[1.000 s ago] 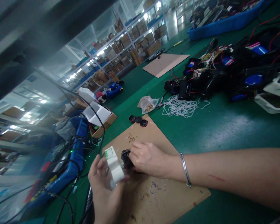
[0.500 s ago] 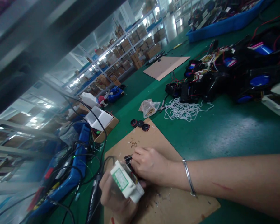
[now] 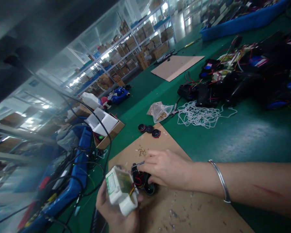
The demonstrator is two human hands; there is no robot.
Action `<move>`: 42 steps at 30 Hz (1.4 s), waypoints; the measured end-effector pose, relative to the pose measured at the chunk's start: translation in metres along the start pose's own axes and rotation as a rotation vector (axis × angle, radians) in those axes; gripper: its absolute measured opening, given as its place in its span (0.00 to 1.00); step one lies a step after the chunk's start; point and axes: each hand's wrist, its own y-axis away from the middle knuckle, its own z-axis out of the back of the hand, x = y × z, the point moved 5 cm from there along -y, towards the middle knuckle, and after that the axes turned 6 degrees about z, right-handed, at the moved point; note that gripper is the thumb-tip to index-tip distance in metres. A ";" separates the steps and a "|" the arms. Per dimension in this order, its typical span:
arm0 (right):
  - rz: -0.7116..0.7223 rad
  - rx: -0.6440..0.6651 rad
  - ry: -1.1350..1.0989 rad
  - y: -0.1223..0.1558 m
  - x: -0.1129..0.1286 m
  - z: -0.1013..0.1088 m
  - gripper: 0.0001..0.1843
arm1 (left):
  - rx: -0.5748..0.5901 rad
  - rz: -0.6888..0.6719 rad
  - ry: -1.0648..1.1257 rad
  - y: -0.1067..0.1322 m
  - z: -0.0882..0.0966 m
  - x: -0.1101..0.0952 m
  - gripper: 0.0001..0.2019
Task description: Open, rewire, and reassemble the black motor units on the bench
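Black wired housing [image 3: 141, 179] sits beneath the right-hand fingers [image 3: 155, 158].

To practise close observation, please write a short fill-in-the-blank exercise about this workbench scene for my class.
The right hand holds a black part with ____ wires.
The left hand holds a white plastic casing with a ____ label.
A silver bangle sits on the ____ wrist.
Beside the far corner of the cardboard sheet lie ____ round black parts.

Missing words: red; green; right; three.

Your thin silver bangle [image 3: 221, 181]
It sits just behind your right hand [image 3: 166, 170]; a red scratch [image 3: 266, 190] marks the forearm [image 3: 254, 181].
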 end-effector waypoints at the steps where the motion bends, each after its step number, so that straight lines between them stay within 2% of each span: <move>1: -0.017 0.008 -0.001 -0.003 -0.002 -0.001 0.17 | 0.005 0.005 0.002 0.000 -0.001 0.003 0.46; 4: -0.071 -0.009 -0.020 -0.008 -0.005 -0.007 0.12 | -0.024 -0.022 0.038 -0.001 -0.006 0.003 0.44; 9: -0.084 -0.100 -0.028 -0.007 -0.001 -0.013 0.17 | 0.001 -0.037 0.097 0.001 -0.009 -0.010 0.42; 12: -0.039 -0.108 -0.007 -0.006 0.003 -0.015 0.16 | 0.005 -0.042 0.113 0.001 -0.009 -0.020 0.40; 16: -0.050 -0.123 -0.036 -0.005 0.003 -0.014 0.21 | 0.004 -0.077 0.186 -0.001 -0.013 -0.029 0.40; 20: -0.057 -0.140 -0.036 -0.006 0.003 -0.014 0.12 | -0.054 -0.199 0.307 -0.001 -0.014 -0.032 0.41; 22: -0.052 -0.160 -0.014 -0.006 0.003 -0.015 0.09 | -0.049 -0.219 0.363 -0.001 -0.015 -0.030 0.42; 26: -0.033 -0.178 0.043 -0.002 0.003 -0.019 0.02 | 0.000 -0.186 0.418 -0.002 -0.014 -0.022 0.45; 32: -0.098 -0.207 0.063 0.003 0.000 -0.017 0.05 | 0.211 -0.102 0.403 -0.008 -0.019 -0.019 0.41; 37: -0.158 -0.191 -0.050 -0.002 -0.004 -0.016 0.02 | 0.226 -0.057 0.403 -0.008 -0.024 -0.013 0.40; 42: -0.200 -0.171 -0.046 -0.005 -0.007 -0.020 0.04 | 0.242 0.039 0.336 -0.006 -0.029 0.004 0.35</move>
